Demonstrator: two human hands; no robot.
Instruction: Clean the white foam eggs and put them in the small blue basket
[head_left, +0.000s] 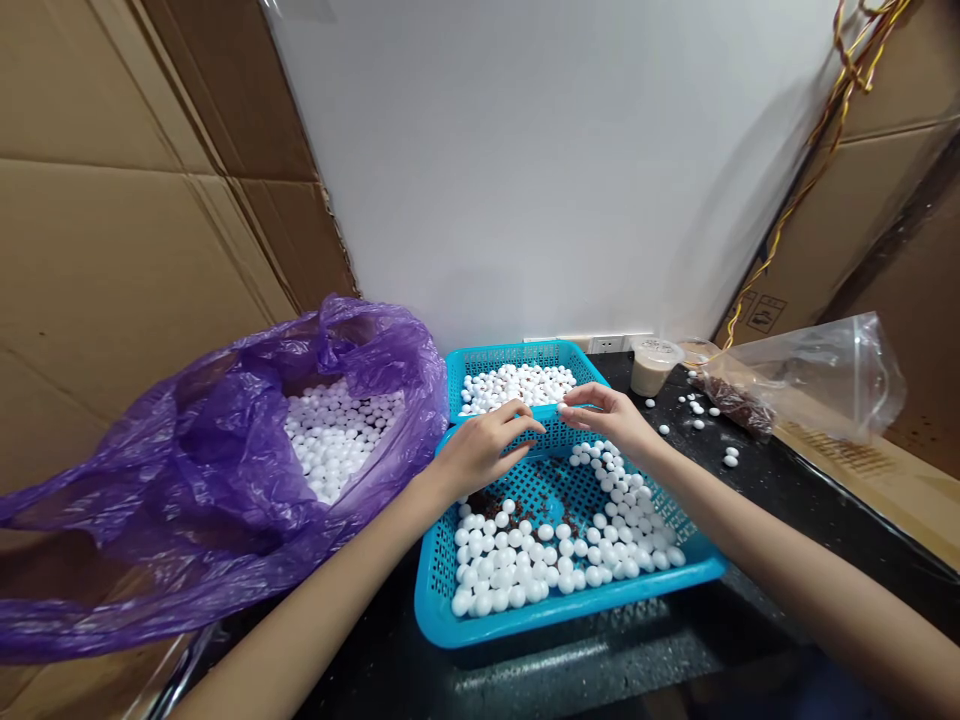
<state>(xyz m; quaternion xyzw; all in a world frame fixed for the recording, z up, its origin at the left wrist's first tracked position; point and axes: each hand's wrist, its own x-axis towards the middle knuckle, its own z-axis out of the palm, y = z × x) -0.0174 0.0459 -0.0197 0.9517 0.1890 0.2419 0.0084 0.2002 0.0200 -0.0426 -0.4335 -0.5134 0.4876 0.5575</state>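
My right hand is over the rear rim of the near blue plastic basket, its fingertips pinched on a small white ball. Just left of it, my left hand hovers above the same basket with curved fingers apart and nothing visible in them. Many white balls lie along the front and right of this basket. Small dark reddish-brown bits are scattered on its mesh floor. Behind it stands a second blue basket, holding more white balls with brown bits among them.
At left, a purple plastic bag gapes around many white balls. On the black tabletop at right are a lidded cup, loose balls and a clear bag with brown bits. Cardboard flanks the white wall.
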